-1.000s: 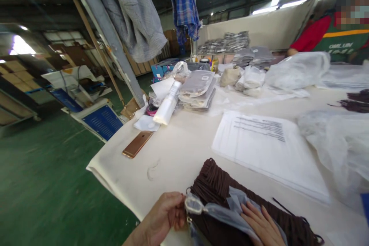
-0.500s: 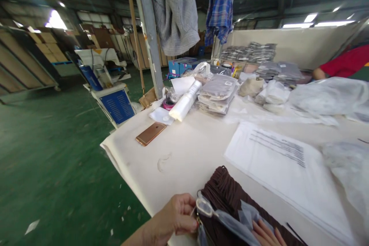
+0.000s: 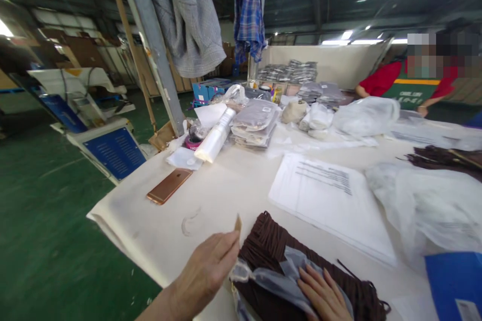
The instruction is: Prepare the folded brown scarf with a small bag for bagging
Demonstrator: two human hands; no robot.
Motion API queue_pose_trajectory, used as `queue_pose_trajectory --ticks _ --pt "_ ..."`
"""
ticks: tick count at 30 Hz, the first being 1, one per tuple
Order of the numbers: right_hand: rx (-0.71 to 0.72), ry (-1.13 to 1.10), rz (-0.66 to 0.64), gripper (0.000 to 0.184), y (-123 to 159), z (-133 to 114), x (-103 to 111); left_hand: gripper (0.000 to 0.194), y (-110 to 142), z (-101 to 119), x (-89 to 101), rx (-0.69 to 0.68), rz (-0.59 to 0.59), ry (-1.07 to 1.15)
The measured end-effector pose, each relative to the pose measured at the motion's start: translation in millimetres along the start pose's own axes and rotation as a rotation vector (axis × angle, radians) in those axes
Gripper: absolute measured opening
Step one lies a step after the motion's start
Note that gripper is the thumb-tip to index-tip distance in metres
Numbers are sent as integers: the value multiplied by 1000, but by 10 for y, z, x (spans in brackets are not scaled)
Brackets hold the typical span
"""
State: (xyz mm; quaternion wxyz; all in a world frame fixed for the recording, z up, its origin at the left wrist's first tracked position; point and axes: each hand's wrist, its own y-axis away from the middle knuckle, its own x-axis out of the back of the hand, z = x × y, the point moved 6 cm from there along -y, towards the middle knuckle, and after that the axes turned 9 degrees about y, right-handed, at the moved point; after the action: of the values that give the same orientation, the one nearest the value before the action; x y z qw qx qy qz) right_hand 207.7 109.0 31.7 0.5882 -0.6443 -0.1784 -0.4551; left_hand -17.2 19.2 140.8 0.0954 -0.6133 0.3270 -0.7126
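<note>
A dark brown bundle (image 3: 267,241), gathered cloth or cords with loose strands, lies along the table's near edge. Sheer grey ribbon-like material (image 3: 271,283) runs across it, with a pale loop at its left end. My left hand (image 3: 205,273) is just left of the bundle, fingers pressed together. A small tan sliver (image 3: 238,223) rises at its fingertips; what it is, I cannot make out. My right hand (image 3: 324,293) lies flat over the sheer material and the bundle, fingers stretched out, its wrist out of view.
On the white table lie a phone (image 3: 169,186), a printed white bag (image 3: 320,195), a plastic roll (image 3: 216,135), packed grey garments (image 3: 256,115), clear plastic (image 3: 422,200) and a blue piece (image 3: 455,281). A co-worker's red sleeve (image 3: 382,80) shows across it. A post (image 3: 154,50) stands left.
My left hand has come off the pale loop and moved up and left, fingers now extended together. My right hand stays on the bundle. The view has swung right, bringing the co-worker and blue piece in.
</note>
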Motion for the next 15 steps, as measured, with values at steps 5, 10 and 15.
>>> queue_pose_trajectory --ticks 5,10,15 --pt "33 116 13 27 -114 -109 95 22 -267 434 -412 -304 -132 337" --pt "22 154 67 31 -144 -118 126 29 -204 370 -671 -47 -275 790" --pt "0 129 130 32 -136 -118 134 6 -154 46 -828 525 -152 967"
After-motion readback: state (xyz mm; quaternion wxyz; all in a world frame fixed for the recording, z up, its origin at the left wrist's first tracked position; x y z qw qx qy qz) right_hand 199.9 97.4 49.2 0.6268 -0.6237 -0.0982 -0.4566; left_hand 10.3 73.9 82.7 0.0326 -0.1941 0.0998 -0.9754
